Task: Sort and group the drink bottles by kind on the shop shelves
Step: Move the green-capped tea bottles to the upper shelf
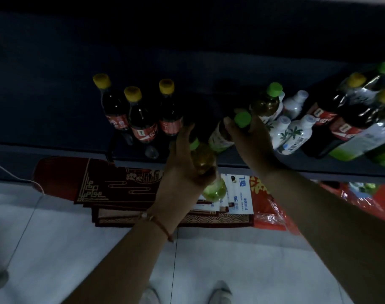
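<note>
My left hand (182, 159) held a green-capped tea bottle (203, 160) by its upper body, fingers curled round it, the bottle tilted and hanging out past the front lip of the shelf (55, 150) over the floor. My right hand (248, 137) had its grip closed over the neck and cap of a second green-capped tea bottle (222, 134), which leaned over at about 11 o'clock from my wrist, its base on the shelf as far as I could tell in the dim light.

At 9 o'clock from my hands stood three yellow-capped cola bottles (141, 119), close together. At 1 o'clock stood a third green-capped tea bottle (268, 102), with white palm-tree bottles (294, 132) just beside it, and further out at 3 o'clock a mixed cluster of cola and green-labelled bottles (349, 123).

The risks, as I judged them: the bottle in my left hand had nothing under it but tiled floor (77, 249) and the red packets (112, 187) stacked below the shelf, so a slack grip would have dropped it there. It was also near the nearest cola bottle, and a careless swing could have tipped that one into its neighbours. My right-hand bottle was off upright; letting go before it stood square would probably have toppled it, either off the lip or into the white bottles. The poor light made labels hard to read, so setting a bottle in the wrong group was a real possibility too.
</note>
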